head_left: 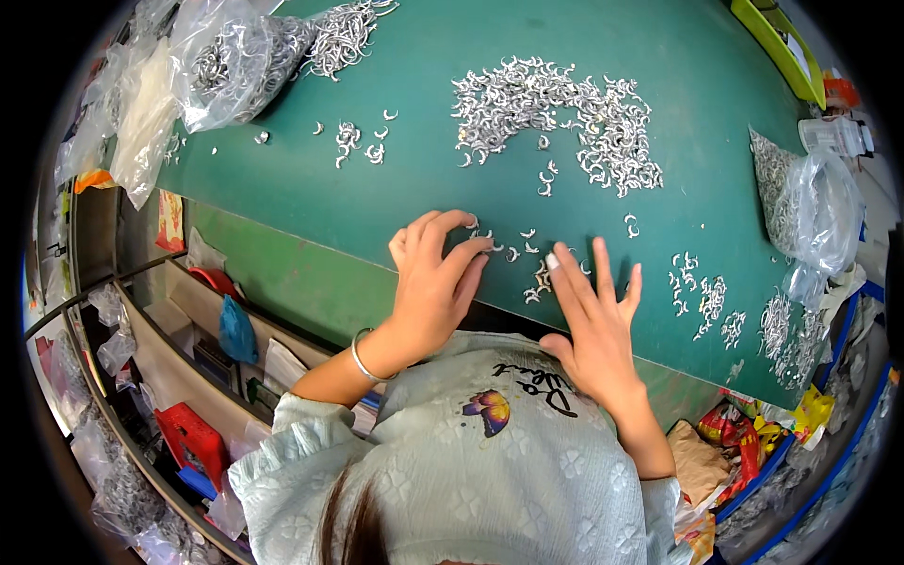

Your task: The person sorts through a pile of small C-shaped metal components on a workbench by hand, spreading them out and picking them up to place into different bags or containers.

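Observation:
My left hand (435, 282) rests at the near edge of the green table (311, 188), fingers curled, fingertips touching a few small curved silver metal pieces (513, 250). My right hand (595, 325) lies flat beside it, fingers spread, fingertips on a small cluster of the same pieces (540, 281). A large heap of these silver pieces (556, 118) lies farther out on the table. A metal bangle sits on my left wrist (363, 360). Neither hand clearly grips anything.
Clear plastic bags of metal pieces lie at the far left (235, 61) and at the right (810, 202). Smaller groups of pieces lie at the right (702, 297) and far left (358, 137). A yellow-green tray (777, 42) sits far right. Shelves with clutter are below left.

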The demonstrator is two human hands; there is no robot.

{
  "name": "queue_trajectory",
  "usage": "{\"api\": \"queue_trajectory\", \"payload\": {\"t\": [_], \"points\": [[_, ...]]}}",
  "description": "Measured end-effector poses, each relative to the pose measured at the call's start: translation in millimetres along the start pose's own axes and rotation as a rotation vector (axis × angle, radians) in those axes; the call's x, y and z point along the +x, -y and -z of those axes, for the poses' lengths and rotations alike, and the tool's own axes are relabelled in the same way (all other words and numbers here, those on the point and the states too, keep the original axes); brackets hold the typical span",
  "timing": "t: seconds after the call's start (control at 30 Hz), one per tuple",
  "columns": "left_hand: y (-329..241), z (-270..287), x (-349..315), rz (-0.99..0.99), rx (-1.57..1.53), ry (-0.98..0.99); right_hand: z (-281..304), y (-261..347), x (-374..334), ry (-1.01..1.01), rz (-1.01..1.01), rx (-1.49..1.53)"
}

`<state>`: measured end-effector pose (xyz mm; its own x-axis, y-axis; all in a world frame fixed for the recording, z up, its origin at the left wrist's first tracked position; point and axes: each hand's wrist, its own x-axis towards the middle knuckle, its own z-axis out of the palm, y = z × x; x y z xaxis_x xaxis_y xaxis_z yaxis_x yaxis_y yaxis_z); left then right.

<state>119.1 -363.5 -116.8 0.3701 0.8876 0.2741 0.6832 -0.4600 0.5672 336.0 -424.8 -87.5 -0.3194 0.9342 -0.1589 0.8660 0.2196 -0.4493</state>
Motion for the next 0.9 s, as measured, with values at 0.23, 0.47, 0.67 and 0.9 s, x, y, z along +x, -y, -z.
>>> {"api": "queue_trajectory", "payload": {"t": [0.23, 0.47, 0.67, 0.9], "points": [[-22, -11, -15, -0.230, -0.272, 0.077, 5, -3, 30, 0.025, 0.124, -0.135], [-23, -16, -15, -0.217, -0.267, 0.100, 25, -25, 20, 0.020, 0.001, -0.211], [-37, -21, -6, -0.242, -0.209, 0.158, 35, -51, -10, 0.001, -0.103, -0.214], [-59, -36, 13, -0.425, -0.048, 0.382, 36, -68, -56, 0.009, -0.237, -0.222]]}}
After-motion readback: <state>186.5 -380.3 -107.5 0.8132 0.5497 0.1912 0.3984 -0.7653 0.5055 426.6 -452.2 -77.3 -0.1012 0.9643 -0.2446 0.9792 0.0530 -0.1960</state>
